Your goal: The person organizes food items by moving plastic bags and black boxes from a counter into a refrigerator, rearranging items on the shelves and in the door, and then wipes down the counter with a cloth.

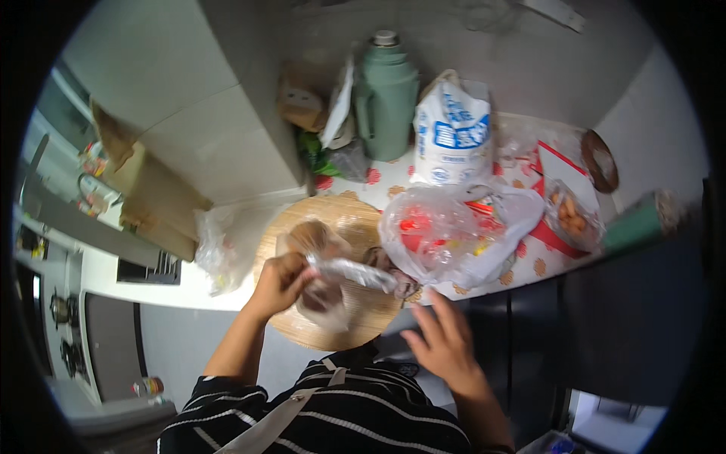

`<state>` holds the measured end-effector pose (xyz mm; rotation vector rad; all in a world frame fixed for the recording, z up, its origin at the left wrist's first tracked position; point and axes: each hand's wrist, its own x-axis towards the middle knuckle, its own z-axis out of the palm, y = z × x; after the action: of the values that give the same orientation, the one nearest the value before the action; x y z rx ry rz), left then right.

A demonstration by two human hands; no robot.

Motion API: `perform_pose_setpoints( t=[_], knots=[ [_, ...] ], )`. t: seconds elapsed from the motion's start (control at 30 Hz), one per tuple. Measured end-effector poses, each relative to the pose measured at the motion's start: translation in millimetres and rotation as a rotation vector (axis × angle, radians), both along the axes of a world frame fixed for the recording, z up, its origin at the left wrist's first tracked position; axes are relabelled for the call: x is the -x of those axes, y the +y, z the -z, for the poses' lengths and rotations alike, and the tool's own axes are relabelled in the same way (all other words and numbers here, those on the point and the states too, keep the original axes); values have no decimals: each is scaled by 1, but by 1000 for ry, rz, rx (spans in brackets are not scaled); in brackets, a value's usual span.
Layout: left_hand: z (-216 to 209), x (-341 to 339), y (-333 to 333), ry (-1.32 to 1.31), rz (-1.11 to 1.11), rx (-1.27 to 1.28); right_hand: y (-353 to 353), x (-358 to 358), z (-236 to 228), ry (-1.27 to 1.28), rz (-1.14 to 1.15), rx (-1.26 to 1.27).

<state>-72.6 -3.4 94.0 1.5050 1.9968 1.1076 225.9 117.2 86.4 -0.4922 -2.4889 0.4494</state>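
1. Your right hand (446, 340) hovers spread wide, holding nothing, at the bench (529, 265) front edge.
2. Your left hand (281, 281) grips a clear bag (333, 280) over the round wooden board (355, 219); its contents are indistinct.
3. Beyond, a crumpled plastic bag (439, 234) crowds the right side.

Black white-striped top, beige apron straps

One head-worn fisheye view looks steeply down, close above the round board (355, 219).

Beyond the left hand's (278, 281) grip on a clear plastic bag (329, 276) stands a white-and-blue sack (452, 135), with a red-flecked clear bag (439, 234) between them.
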Motion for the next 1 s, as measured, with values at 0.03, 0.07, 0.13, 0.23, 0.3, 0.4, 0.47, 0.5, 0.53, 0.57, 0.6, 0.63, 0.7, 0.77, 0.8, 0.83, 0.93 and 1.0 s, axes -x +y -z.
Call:
perform_pose_setpoints(
  t=[0.03, 0.07, 0.13, 0.23, 0.3, 0.4, 0.47, 0.5, 0.53, 0.57, 0.6, 0.63, 0.7, 0.77, 0.8, 0.83, 0.93, 1.0],
  knots=[
    [-18, -14, 8, -42, 147, -28, -2, 7, -3, 1, -50, -19],
    [-34, -33, 22, -106, 279, -107, -4, 8, -13, -15, -41, 29],
    [-53, -76, 52, -240, 533, -169, -10, -3, -26, 82, 24, 93],
    [-70, -151, 98, -135, 943, -399, -15, -43, -47, -7, 480, -115],
    [-85, -209, 111, -36, 1112, -538, -17, -99, -34, 55, 716, -377],
    [-115, -301, 124, -75, 1436, -636, -44, -191, -51, 91, 861, -502],
    [-135, -365, 136, -326, 1690, -638, -78, -236, -60, 220, 977, -402],
    [-144, -389, 137, -386, 1684, -522, -94, -253, -63, 327, 1033, -326],
    [-154, -425, 145, -342, 1667, -687, -110, -270, -57, 459, 1139, -164],
    [-168, -457, 148, -138, 1592, -872, -120, -282, -56, 549, 1211, -121],
    [-176, -488, 150, 155, 1534, -952, -131, -291, -62, 584, 1224, -118],
    [-185, -513, 148, 418, 1432, -1042, -138, -296, -68, 622, 1217, -107],
    [-175, -555, 158, 840, 1197, -1159, -150, -312, -61, 633, 1270, -82],
    [-162, -577, 169, 1100, 1047, -1001, -158, -326, -54, 696, 1336, -47],
    [-161, -578, 174, 1375, 957, -1004, -159, -330, -54, 751, 1374, -24],
    [-151, -575, 183, 1479, 831, -1103, -157, -332, -53, 813, 1398, 4],
    [-156, -569, 177, 1366, 941, -1050, -152, -352, -43, 850, 1413, 0],
    [-158, -557, 173, 1346, 958, -1027, -144, -355, -41, 895, 1388, -27]
  ],
)
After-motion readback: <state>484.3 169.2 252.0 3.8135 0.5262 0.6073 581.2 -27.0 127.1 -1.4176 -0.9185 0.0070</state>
